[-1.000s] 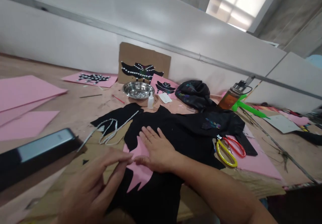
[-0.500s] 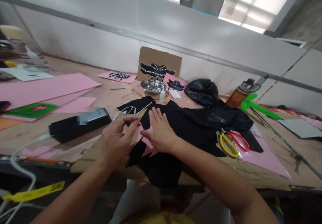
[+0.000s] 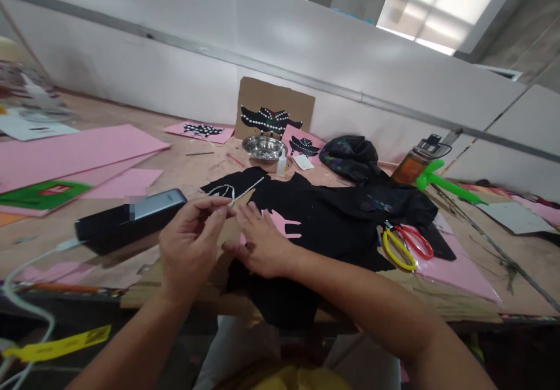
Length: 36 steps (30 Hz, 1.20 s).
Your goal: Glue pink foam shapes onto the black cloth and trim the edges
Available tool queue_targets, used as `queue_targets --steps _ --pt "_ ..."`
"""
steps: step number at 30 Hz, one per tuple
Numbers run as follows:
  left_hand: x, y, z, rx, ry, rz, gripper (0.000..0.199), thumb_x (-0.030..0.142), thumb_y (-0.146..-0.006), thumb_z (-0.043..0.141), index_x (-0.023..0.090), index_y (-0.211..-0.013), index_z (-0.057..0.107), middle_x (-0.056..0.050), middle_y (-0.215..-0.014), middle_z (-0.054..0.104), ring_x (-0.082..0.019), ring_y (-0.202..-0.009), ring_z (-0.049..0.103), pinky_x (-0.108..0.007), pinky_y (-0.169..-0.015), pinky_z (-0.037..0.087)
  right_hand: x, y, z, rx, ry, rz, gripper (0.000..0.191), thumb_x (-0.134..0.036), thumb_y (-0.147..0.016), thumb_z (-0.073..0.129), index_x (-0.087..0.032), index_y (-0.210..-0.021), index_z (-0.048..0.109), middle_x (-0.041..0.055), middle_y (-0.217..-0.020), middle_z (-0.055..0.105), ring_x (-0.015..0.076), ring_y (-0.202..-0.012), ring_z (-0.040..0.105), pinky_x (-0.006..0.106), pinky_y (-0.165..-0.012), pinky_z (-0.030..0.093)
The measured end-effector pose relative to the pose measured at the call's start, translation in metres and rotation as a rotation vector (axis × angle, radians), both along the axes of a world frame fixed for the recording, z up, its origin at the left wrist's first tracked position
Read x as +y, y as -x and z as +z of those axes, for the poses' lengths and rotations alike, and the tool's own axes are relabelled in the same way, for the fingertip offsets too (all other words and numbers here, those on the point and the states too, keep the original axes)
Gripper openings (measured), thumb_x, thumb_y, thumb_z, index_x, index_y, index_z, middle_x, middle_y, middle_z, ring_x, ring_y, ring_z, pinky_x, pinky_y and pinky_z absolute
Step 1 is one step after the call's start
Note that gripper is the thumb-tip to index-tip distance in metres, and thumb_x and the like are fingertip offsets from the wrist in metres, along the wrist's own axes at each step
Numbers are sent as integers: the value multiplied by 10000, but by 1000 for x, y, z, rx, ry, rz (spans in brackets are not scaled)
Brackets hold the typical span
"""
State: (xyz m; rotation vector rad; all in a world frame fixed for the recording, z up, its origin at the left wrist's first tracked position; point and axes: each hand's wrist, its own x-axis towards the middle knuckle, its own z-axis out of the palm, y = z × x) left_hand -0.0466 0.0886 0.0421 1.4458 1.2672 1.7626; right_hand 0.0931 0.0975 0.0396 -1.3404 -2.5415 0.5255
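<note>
My right hand [image 3: 262,241] lies flat, fingers spread, on a pink paper cutout [image 3: 284,225] that rests on black cloth [image 3: 324,215]. Just left of it, my left hand [image 3: 192,235] is raised with thumb and forefinger pinched together; whatever lies between the fingertips is too small to make out. A white beaded cord [image 3: 249,190] runs over the cloth beyond my fingertips. Part of the cutout is hidden under my right hand.
A black case with a phone [image 3: 161,206] lies left. Behind are a metal bowl [image 3: 263,148], a small white bottle [image 3: 282,163] and beaded black cutouts on cardboard [image 3: 271,120]. Scissors [image 3: 400,250], a drink bottle [image 3: 415,159] and a green balloon [image 3: 455,187] are on the right.
My right hand has shifted left and slightly down, and the pink cutout's pronged end now shows to its right. My left hand has moved a little left, still pinched.
</note>
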Motion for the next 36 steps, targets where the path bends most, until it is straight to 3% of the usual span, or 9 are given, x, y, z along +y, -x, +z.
queue_targets --steps 3,8,12,15,17,21,26,30,36 --pt "0 1 0 -35 -11 -29 117 375 -848 636 292 -916 683 18 -806 685 -189 -796 662 -345 -801 544 11 -16 2 -37 -68 -109 827 -648 -964 240 -81 -1558 151 115 -1644 56 242 -1519 -11 493 -1220 70" --pt "0 -1 2 89 66 -75 165 383 -825 627 271 -935 678 11 -834 705 -198 -811 665 -343 -798 518 17 -33 -17 -181 -39 -114 796 -616 -968 262 -70 -1546 213 140 -1633 120 251 -1520 34 525 -1215 70" --pt "4 -1 0 194 120 -117 188 396 -819 614 257 -930 674 -5 -848 722 -207 -811 672 -335 -771 504 22 -36 -21 -85 -34 -133 772 -584 -975 302 -74 -1547 210 143 -1628 180 250 -1518 66 514 -1214 93" --pt "9 -1 -2 150 118 -156 168 371 -808 618 244 -905 671 -6 -838 713 -196 -811 674 -317 -785 508 20 -43 -11 86 -42 -253 679 -524 -997 316 -107 -1531 270 143 -1609 256 233 -1509 142 466 -1205 176" --pt "12 0 -3 127 131 -203 157 354 -794 618 235 -885 667 -11 -832 708 -192 -808 674 -307 -780 511 6 -48 -1 186 -69 -306 626 -495 -1001 335 -102 -1488 353 166 -1560 348 223 -1479 240 414 -1182 249" --pt "16 -1 -4 167 180 -237 187 366 -764 616 220 -870 666 -26 -835 703 -195 -800 661 -301 -746 505 -59 -51 18 239 -132 -167 481 -490 -947 491 -170 -1302 548 125 -1311 577 220 -1240 498 374 -1090 377" --pt "12 -5 1 210 221 -232 215 396 -767 605 218 -870 666 -29 -840 696 -209 -822 644 -315 -778 495 -129 -50 4 -2 -132 -99 581 -429 -765 764 -145 -1232 568 134 -1232 579 293 -1140 490 440 -962 461" --pt "6 -7 4 190 257 -269 192 378 -749 619 224 -851 672 -32 -845 704 -218 -843 643 -323 -814 488 -135 -56 -15 -70 -236 -102 262 -208 -836 683 -160 -1087 626 105 -1140 630 256 -1025 541 403 -865 481" --pt "3 4 -7 103 319 -354 184 376 -739 669 214 -821 701 -25 -844 716 -195 -833 632 -279 -791 481 -133 -67 -25 120 -284 -116 78 -162 -825 676 -189 -896 658 73 -1044 686 220 -938 596 351 -795 483"
